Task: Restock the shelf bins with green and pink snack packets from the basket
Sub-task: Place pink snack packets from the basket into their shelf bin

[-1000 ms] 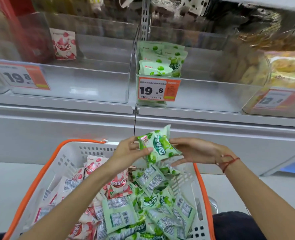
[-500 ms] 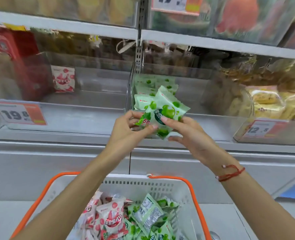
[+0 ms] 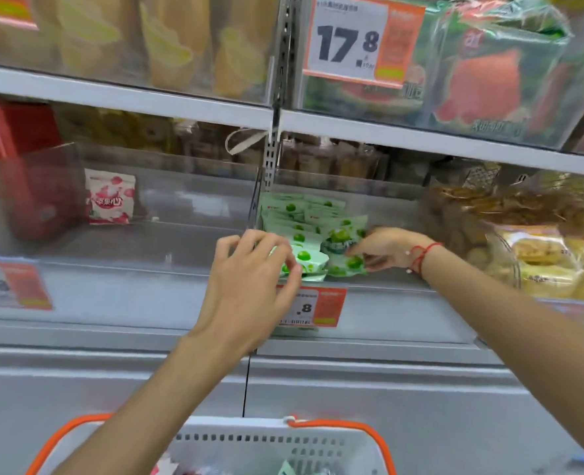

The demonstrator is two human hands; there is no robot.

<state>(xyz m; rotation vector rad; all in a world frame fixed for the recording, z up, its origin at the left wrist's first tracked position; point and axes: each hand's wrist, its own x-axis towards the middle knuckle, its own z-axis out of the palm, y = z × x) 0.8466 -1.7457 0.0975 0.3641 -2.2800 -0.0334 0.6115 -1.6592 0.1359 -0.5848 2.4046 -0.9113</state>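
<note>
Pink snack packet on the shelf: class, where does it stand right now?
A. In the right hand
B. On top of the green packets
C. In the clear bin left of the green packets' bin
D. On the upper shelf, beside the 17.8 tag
C: the pink snack packet stands alone in the clear left bin, apart from the green packets and both hands.
</note>
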